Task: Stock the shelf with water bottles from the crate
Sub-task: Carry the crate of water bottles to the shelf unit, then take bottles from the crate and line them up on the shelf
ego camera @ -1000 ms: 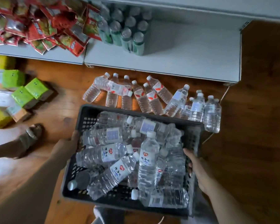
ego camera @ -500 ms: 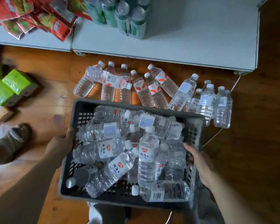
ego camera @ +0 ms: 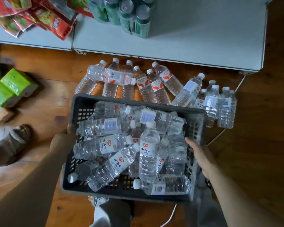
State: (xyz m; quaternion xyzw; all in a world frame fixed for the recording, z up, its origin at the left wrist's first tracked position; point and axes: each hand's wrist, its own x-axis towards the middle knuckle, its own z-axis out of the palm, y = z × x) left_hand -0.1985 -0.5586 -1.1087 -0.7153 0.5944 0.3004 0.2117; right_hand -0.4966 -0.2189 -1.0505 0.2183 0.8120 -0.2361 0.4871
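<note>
Because the water bottles (ego camera: 129, 149) lie heaped every which way in the grey crate (ego camera: 138, 99), no single long axis holds for the load; the topmost one (ego camera: 148, 151) runs from a cap at 12 o'clock to a base at 6 o'clock, while its neighbours point toward 2 and 3 o'clock. The crate appears to be held off the wooden floor (ego camera: 52, 95), its far rim tilted toward the shelf (ego camera: 203, 35) at 12 o'clock. The left hand (ego camera: 62, 140) grips the crate's 9 o'clock wall, its fingers curled over the rim. The right hand (ego camera: 202, 154) holds the 3 o'clock wall; its thumb lies along the mesh, and the other fingers are hidden behind the wall. Both hands sit beside the heap, so neither is free to pick, and the upright-lying top bottle is nearer the right hand, at its 9 o'clock. More bottles (ego camera: 138, 81) lie in a row on the floor between crate and shelf, caps toward 12 o'clock. The bare shelf board sits at 1 o'clock, beside green-labelled bottles (ego camera: 129, 18) already standing there. The likely next need is to set the crate down.
</note>
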